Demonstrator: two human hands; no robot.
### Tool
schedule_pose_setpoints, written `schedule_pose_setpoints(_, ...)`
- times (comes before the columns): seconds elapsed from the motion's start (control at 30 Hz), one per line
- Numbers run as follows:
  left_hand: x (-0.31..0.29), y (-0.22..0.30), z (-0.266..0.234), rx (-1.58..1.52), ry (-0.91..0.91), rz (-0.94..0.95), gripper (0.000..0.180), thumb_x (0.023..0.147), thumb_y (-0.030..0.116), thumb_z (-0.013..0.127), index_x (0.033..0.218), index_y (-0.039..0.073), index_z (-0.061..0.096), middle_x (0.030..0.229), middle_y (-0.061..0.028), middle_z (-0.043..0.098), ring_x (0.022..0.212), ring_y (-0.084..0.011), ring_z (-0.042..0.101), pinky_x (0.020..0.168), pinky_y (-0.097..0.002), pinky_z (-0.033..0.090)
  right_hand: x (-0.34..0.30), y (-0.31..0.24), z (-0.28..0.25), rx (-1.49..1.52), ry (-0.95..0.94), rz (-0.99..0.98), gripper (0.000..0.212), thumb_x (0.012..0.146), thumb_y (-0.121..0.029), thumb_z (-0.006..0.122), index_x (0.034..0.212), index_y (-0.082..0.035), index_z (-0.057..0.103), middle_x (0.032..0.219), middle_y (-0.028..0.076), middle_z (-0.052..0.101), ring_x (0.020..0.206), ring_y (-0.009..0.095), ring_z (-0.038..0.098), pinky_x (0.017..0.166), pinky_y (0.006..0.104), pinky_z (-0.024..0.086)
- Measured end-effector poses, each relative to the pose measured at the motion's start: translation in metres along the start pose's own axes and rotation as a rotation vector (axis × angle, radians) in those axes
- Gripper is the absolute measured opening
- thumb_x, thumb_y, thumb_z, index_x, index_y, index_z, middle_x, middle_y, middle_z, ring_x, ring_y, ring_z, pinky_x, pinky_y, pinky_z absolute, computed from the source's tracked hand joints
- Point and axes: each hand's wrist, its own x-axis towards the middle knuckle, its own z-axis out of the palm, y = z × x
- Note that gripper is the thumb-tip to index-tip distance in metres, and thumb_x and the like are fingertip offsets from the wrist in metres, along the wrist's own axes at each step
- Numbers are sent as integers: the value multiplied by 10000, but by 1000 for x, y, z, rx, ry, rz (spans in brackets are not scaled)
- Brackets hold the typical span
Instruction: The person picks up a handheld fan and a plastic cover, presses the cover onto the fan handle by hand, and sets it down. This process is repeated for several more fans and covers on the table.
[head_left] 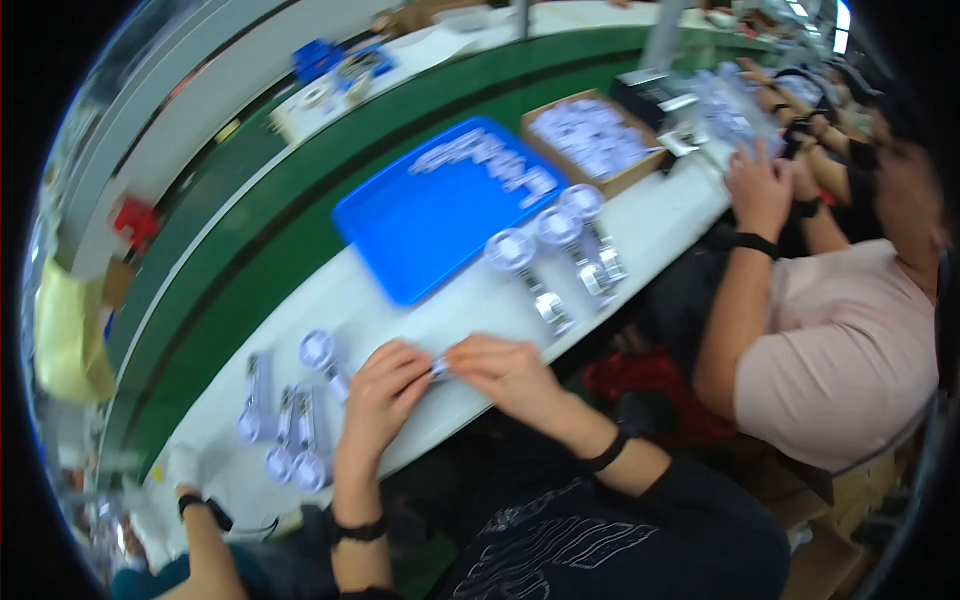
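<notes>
My left hand (384,388) and my right hand (512,374) meet over the near edge of the white worktop. Between their pinched fingertips is a small whitish part (439,369), blurred and mostly covered by the fingers. Left of my left hand lies a white round-headed piece with a handle (318,350), and several similar pieces (308,470) lie beyond it. Three more round-headed white pieces (511,250) rest in a row beyond my right hand, their handles showing shiny insides. Past them sits a blue tray (405,235) with small whitish parts (480,155) along its far side.
A cardboard box (657,164) of white parts stands behind the tray, near a black box (640,92). A green belt (250,225) runs behind the worktop. At right sits a person in a pink shirt (835,350); at lower left another person's white-covered hand (184,466) reaches in.
</notes>
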Motion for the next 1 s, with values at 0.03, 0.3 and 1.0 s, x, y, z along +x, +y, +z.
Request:
schedule_pose_setpoints(0.03, -1, -1, -2, 23, -5, 5, 180, 868, 26, 853, 1034, -30, 811, 1074, -142, 790, 1114, -357, 743, 960, -424, 604, 1, -1, 1, 14, -24, 16, 138, 932, -10, 805, 1061, 35, 821, 1153, 155, 822, 1039, 305, 796, 907, 388, 644)
schedule_pose_setpoints(0.3, -2, 8, 2, 39, -12, 43, 214, 809, -31, 861, 1015, -35, 801, 1065, -131, 780, 1104, -360, 730, 923, -439, 602, -1, 15, -5, 30, -83, -64, 157, 971, -71, 808, 1110, -3, 833, 1177, 118, 823, 1118, 289, 788, 1130, 484, 592)
schedule_pose_setpoints(1.0, -4, 9, 7, 93, -1, 11, 224, 824, -30, 851, 1046, -23, 817, 1085, -125, 787, 1143, -380, 724, 948, -465, 606, -4, 4, 0, -104, -74, -89, 207, 974, -37, 781, 1172, 1, 828, 1209, 129, 812, 1160, 295, 776, 1121, 470, 598)
